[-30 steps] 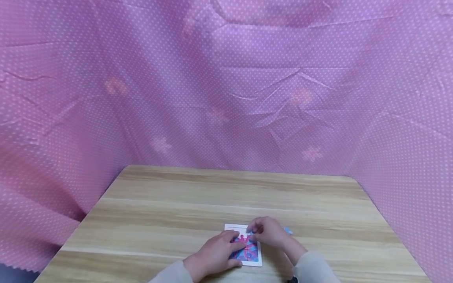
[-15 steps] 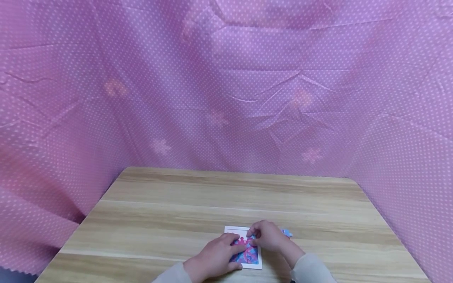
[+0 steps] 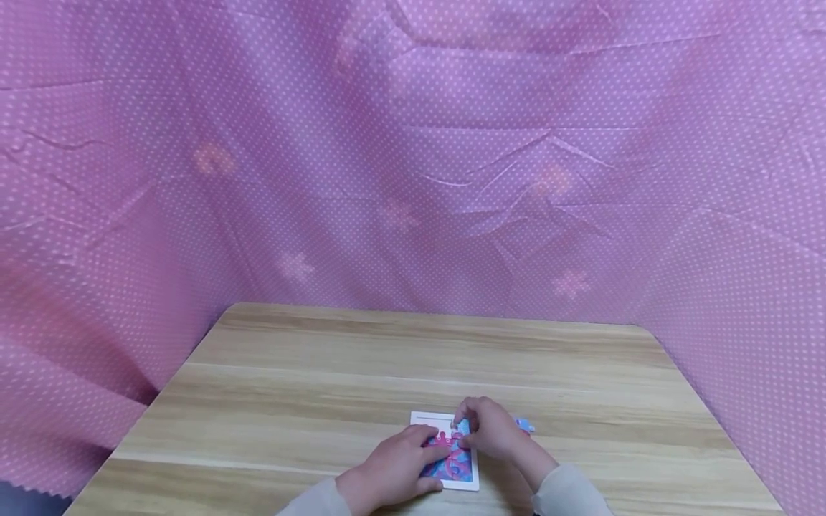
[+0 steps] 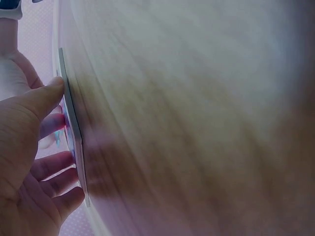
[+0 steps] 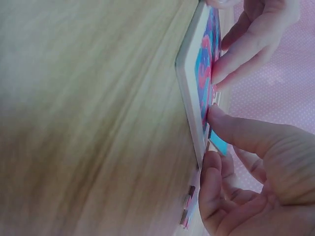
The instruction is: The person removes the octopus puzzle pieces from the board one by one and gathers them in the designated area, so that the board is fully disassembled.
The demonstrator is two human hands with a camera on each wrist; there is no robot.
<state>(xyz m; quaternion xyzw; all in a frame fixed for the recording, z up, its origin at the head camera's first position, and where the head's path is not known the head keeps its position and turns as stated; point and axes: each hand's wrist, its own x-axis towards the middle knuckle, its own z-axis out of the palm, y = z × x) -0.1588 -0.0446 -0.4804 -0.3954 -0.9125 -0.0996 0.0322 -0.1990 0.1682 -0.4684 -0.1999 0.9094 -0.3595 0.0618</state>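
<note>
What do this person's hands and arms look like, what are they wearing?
The left hand and right hand are bare, without gloves. The left sleeve and right sleeve are pale and plain, ending near the wrists. Something dark shows by the right one, too cropped to identify.

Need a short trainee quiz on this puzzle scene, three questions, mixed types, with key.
1. Which hand holds the blue puzzle piece?
2. True or false: the left hand touches the puzzle board.
3. In the head view, the held piece is nearest which corner of the board?
A) near left
B) far right
C) near right

Key:
1. The right hand
2. True
3. B
</note>
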